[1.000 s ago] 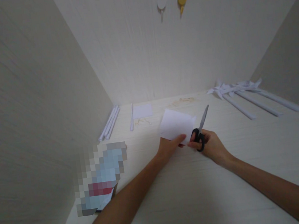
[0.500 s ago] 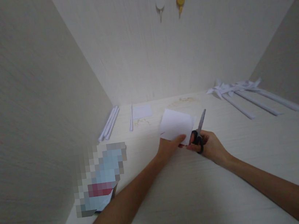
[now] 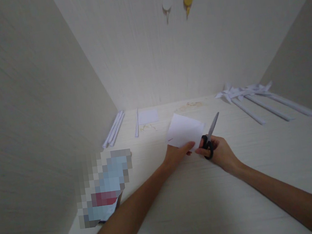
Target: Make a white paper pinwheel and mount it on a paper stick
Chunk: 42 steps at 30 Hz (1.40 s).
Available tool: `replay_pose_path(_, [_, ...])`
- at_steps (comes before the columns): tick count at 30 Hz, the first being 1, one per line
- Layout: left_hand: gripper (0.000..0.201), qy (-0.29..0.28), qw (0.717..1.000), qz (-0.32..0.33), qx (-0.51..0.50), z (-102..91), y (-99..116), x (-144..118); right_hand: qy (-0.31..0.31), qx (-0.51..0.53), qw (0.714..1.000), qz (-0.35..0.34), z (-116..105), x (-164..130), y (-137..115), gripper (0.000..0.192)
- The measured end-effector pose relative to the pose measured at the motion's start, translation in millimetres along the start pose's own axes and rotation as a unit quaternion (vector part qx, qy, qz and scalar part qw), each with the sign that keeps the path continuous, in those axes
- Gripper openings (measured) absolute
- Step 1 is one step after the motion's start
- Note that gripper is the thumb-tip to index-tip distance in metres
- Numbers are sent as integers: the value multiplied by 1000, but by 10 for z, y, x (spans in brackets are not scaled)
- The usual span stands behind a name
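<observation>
My left hand (image 3: 176, 153) pinches the near edge of a white paper sheet (image 3: 185, 129) and holds it slightly above the pale tabletop. My right hand (image 3: 220, 153) grips black-handled scissors (image 3: 209, 135) just right of the sheet, blades pointing away and up to the right. The scissors' handles sit against the sheet's near right corner. A small red mark shows at the sheet's lower left edge.
Rolled white paper sticks (image 3: 115, 128) lie at the back left beside a small paper square (image 3: 148, 116). Several paper pinwheels on sticks (image 3: 252, 96) lie at the back right. A pixelated object (image 3: 104, 187) sits at the near left. Two hooks (image 3: 177, 2) hang on the back wall.
The scissors' blades swung towards the sheet half a second ago and have now tilted back out to the right. The paper has stayed in my left hand, shifted only slightly.
</observation>
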State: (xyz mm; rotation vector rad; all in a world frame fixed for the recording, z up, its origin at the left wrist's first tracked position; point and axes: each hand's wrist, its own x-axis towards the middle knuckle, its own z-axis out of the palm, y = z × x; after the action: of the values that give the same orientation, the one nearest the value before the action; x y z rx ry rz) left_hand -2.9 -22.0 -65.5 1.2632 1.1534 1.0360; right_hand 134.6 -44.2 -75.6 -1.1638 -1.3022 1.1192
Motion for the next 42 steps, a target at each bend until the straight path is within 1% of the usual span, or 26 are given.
replay_pose_path(5, [5, -7, 1000, 15, -4, -2, -24, 17, 2, -10, 1000, -7, -16, 17, 35, 32])
replay_pose_path(13, [8, -11, 1000, 19, -4, -11, -41, 9, 14, -16, 1000, -3, -16, 15, 74, 36])
replay_pose_path(20, [9, -15, 1000, 18, 12, -12, -49, 26, 23, -41, 999, -4, -10, 6, 51, 39])
replay_pose_path(28, [7, -12, 999, 26, 26, -5, -44, 13, 29, -35, 999, -7, 6, -3, 16, 38])
replay_pose_path(34, [7, -4, 999, 13, 34, -5, -51, 19, 22, -48, 998, -17, -7, 1, 39, 37])
replay_pose_path(37, [7, 3, 1000, 6, 22, -13, -64, 34, 16, -37, 999, -9, -3, 1, 22, 37])
replay_pose_path(42, [8, -5, 1000, 20, 4, -18, -73, 46, 7, -15, 1000, 2, 16, -5, 13, 38])
